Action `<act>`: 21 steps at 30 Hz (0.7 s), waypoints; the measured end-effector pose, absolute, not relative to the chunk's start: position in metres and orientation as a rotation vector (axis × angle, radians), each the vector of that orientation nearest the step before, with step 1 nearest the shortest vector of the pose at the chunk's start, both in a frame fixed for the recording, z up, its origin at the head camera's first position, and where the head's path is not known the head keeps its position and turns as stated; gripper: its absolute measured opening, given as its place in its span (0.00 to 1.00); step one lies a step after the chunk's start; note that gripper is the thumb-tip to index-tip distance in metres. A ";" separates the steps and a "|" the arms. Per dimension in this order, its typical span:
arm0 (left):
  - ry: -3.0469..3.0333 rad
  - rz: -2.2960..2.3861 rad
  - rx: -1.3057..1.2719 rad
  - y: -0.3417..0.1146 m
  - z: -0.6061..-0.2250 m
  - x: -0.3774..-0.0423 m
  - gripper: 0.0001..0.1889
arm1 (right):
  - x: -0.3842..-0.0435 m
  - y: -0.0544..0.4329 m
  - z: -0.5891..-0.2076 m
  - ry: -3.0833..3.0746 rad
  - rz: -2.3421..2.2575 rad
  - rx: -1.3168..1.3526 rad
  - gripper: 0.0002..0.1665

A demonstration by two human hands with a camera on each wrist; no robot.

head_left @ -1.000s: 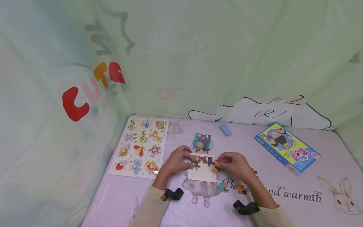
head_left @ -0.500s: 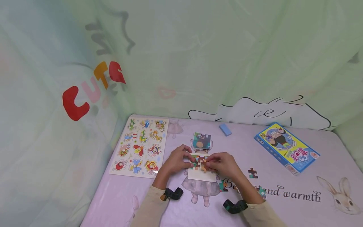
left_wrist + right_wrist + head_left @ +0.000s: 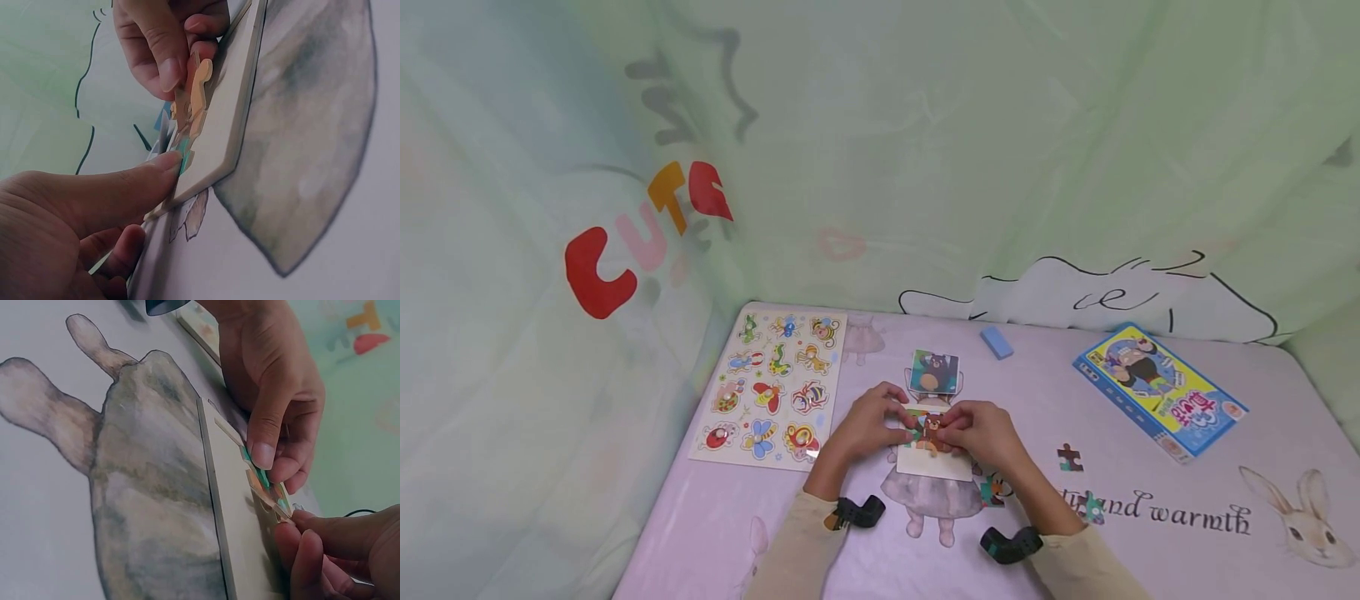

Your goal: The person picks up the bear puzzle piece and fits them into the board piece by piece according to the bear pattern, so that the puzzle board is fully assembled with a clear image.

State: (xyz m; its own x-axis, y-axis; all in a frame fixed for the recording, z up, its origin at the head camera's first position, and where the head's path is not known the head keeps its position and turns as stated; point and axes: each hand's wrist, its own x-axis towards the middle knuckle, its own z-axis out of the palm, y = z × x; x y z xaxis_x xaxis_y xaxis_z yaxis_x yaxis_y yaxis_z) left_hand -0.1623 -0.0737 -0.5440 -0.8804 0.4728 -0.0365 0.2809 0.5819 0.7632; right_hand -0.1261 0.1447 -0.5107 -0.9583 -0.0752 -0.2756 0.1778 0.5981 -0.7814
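A cream puzzle board [image 3: 934, 467] lies in front of me, partly filled with bear jigsaw pieces along its far side. My left hand [image 3: 871, 425] grips the board's left edge, its thumb lying on a green piece [image 3: 185, 152] in the left wrist view. From the right, my right hand [image 3: 988, 433] pinches an orange-brown jigsaw piece [image 3: 199, 94] between thumb and fingers, tilted up over the board against the placed pieces. In the right wrist view that piece [image 3: 259, 487] meets the green one. Fingers hide part of the bear picture.
Behind the board lies a bear picture card [image 3: 934, 372]. Loose jigsaw pieces [image 3: 1070, 457] sit to the right, one teal piece [image 3: 994, 489] by my right wrist. An insect peg board [image 3: 767, 387] is at left, a blue block [image 3: 996, 342] and a puzzle box [image 3: 1161, 387] farther back.
My right hand has moved left from the board's right edge, bringing the jigsaw piece in beside the placed ones and lowering it. The left hand stays where it was.
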 end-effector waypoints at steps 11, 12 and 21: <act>2.572 1.195 0.619 -0.073 -0.542 -0.161 0.05 | -0.128 0.143 -0.511 2.583 -1.247 0.125 0.08; 2.572 1.196 0.618 -0.073 -0.542 -0.161 0.05 | -0.128 0.143 -0.512 2.586 -1.243 0.132 0.08; 2.575 1.192 0.612 -0.072 -0.540 -0.161 0.04 | -0.128 0.141 -0.511 2.590 -1.237 0.183 0.09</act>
